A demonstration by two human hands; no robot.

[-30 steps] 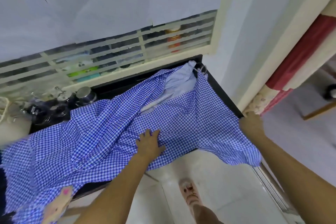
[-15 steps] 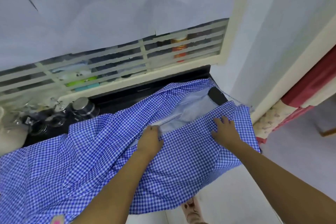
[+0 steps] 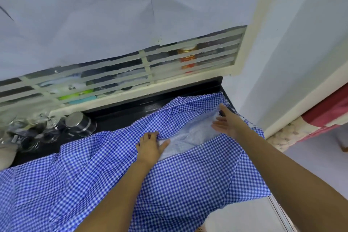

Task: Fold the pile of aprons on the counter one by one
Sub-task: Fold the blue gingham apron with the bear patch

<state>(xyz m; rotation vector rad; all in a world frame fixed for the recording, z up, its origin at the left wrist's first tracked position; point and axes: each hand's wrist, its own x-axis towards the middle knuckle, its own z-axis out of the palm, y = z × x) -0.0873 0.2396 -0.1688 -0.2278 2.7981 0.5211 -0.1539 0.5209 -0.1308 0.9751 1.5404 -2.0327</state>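
A blue-and-white checked apron [image 3: 188,184] lies spread over the black counter [image 3: 120,113] and hangs over its front edge. In the middle a fold is turned back, showing the pale inner side [image 3: 192,137]. My left hand [image 3: 150,148] rests flat on the cloth at the left end of that opening, fingers bunched on the folded edge. My right hand [image 3: 227,123] lies with fingers spread on the pale inner side near the counter's right end. No other apron is visible.
A steel tin [image 3: 80,123] and several glass jars [image 3: 28,133] stand at the counter's back left. Behind the counter runs a barred window with paper over it [image 3: 131,24]. A wall [image 3: 291,43] bounds the right side, with a red curtain [image 3: 327,111] beyond.
My right hand came up from the hanging right corner onto the counter and reached further back into the opening. My left hand slid up to the fold's edge. The camera tilted upward.
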